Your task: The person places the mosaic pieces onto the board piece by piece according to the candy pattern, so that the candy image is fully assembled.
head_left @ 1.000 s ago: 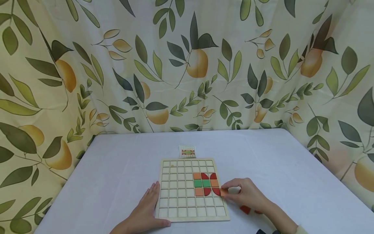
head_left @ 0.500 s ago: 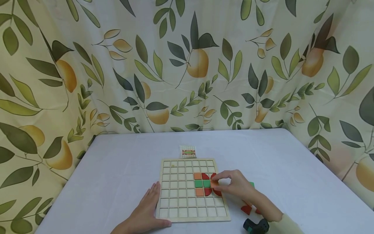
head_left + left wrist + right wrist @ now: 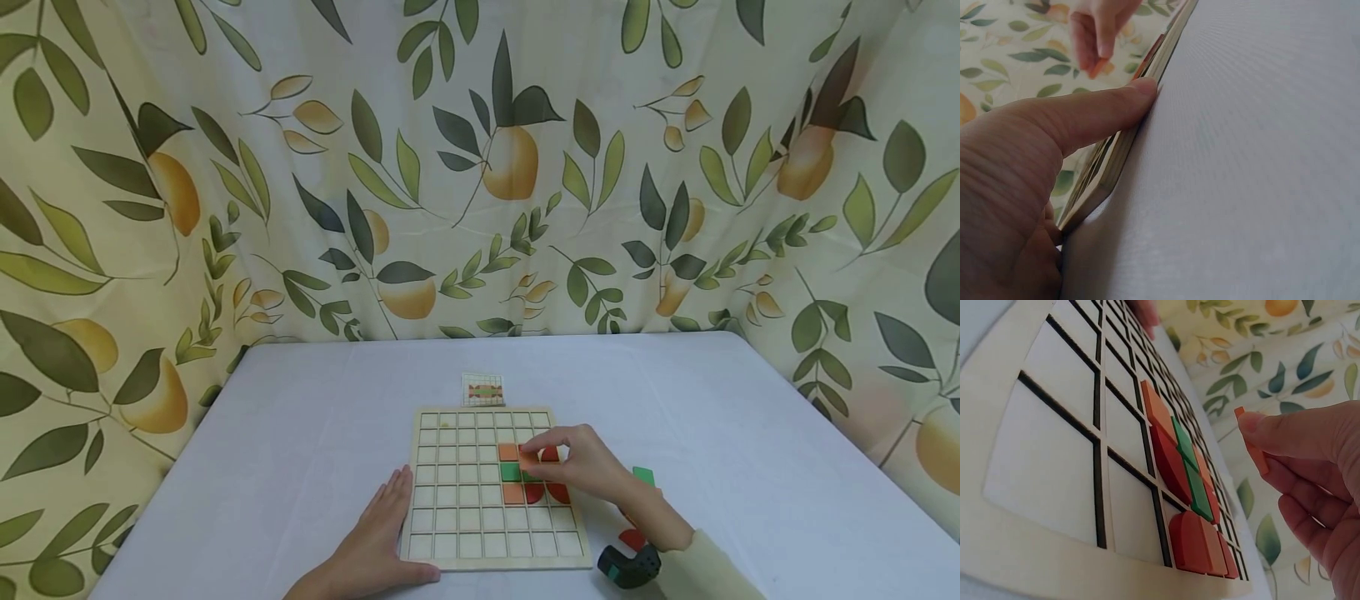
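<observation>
A wooden grid board (image 3: 447,520) lies on the table. My left hand (image 3: 367,537) braces its near left corner, straight fingers along the left side and thumb (image 3: 1107,112) against the front edge. My right hand (image 3: 592,471) pinches an orange tile (image 3: 1251,444) between thumb and fingers, held above the board's right half. In the right wrist view a gap separates it from the board. Under the hand lie placed tiles: orange squares (image 3: 513,493), green squares (image 3: 511,472) and red rounded pieces (image 3: 558,493). The hand partly hides them in the head view.
A small pattern card (image 3: 483,390) lies just beyond the board's far edge. Right of the board are loose pieces, a green one (image 3: 643,475) and a red one (image 3: 632,539), partly behind the right forearm. A black device (image 3: 630,568) sits by the right sleeve. A patterned curtain (image 3: 480,167) stands behind.
My right hand has moved left and away from me, carrying the orange tile from the board's right edge to over the placed tiles. The left hand stays put.
</observation>
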`<state>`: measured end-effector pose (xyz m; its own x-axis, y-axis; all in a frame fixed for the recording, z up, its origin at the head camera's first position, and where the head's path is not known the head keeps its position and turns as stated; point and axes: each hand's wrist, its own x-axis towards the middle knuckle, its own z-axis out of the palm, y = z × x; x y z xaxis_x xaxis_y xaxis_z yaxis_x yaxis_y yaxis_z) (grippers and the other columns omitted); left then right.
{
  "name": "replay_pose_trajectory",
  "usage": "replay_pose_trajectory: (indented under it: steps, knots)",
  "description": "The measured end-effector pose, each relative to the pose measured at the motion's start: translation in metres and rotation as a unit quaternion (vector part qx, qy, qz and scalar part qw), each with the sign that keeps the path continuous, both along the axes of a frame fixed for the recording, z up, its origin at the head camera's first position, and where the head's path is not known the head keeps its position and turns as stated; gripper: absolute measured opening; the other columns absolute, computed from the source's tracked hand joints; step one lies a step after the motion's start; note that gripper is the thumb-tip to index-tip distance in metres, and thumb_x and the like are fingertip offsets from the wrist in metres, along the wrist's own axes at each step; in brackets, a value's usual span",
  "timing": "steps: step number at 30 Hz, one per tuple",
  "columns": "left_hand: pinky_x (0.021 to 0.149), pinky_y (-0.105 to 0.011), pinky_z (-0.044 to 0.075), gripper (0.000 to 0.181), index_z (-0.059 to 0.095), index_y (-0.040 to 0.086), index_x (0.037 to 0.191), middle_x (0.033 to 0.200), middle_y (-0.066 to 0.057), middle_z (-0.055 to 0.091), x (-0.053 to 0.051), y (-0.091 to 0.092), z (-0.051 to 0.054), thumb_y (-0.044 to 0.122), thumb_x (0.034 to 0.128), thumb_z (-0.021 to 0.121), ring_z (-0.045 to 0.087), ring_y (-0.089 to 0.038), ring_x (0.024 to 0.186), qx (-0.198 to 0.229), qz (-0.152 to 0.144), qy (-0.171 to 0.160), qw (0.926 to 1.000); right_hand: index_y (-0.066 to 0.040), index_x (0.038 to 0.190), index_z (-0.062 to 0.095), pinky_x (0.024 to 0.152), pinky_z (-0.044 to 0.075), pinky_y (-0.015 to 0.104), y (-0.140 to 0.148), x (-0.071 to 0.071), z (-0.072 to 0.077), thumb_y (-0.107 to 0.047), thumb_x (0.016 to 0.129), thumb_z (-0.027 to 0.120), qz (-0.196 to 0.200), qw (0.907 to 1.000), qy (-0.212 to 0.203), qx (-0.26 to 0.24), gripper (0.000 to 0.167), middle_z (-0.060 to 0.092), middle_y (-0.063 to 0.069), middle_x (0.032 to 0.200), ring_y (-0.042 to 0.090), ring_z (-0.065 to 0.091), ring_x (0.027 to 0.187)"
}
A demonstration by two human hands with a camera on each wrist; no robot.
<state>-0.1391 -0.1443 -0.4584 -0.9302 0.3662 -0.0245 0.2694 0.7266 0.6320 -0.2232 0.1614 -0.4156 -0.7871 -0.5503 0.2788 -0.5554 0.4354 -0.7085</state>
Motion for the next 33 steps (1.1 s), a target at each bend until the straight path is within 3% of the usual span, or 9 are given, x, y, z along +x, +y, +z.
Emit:
replay_pose_trajectory:
  steps: [4, 14, 23, 33]
  knots:
    - [0.107, -0.051, 0.006, 0.130, 0.006, -0.007, 0.144, 0.150, -0.021, 0.009, 0.001, 0.000, 0.000, 0.069, 0.0591, 0.069, 0.002, -0.031, 0.138, 0.006, -0.002, 0.001, 1.0000, -0.005, 0.099, 0.072, 0.077, 0.049, 0.046, -0.004, -0.002, -0.001, -0.019, 0.077, 0.075, 0.003, 0.9999, -0.008, -0.009, 0.026, 0.069, -0.005, 0.095, 0.013, 0.061, 0.090]
    - [0.107, -0.050, 0.006, 0.129, 0.006, -0.005, 0.144, 0.151, -0.019, 0.008, 0.001, 0.000, 0.000, 0.068, 0.0600, 0.069, 0.002, -0.029, 0.138, 0.004, -0.003, 0.002, 1.0000, -0.006, 0.096, 0.073, 0.059, 0.052, 0.029, -0.015, -0.008, -0.007, -0.019, 0.077, 0.075, 0.013, 0.9994, -0.017, -0.028, 0.023, 0.069, 0.001, 0.094, 0.016, 0.062, 0.084]
    - [0.107, -0.050, 0.007, 0.129, 0.006, -0.006, 0.144, 0.151, -0.020, 0.008, 0.002, 0.000, 0.001, 0.068, 0.0602, 0.069, 0.002, -0.030, 0.138, 0.002, -0.004, 0.004, 1.0000, -0.006, 0.099, 0.072, 0.080, 0.050, 0.039, -0.025, -0.016, -0.008, -0.014, 0.077, 0.075, 0.017, 0.9991, -0.033, -0.018, 0.023, 0.069, 0.002, 0.096, 0.020, 0.062, 0.094]
    - [0.107, -0.051, 0.007, 0.129, 0.006, -0.006, 0.144, 0.151, -0.020, 0.008, 0.001, 0.000, 0.002, 0.069, 0.0599, 0.068, 0.002, -0.030, 0.138, 0.000, -0.002, -0.003, 1.0000, -0.007, 0.099, 0.072, 0.079, 0.051, 0.031, -0.033, -0.023, -0.013, -0.015, 0.077, 0.075, 0.024, 0.9990, -0.033, -0.017, 0.023, 0.069, -0.001, 0.096, 0.018, 0.062, 0.094]
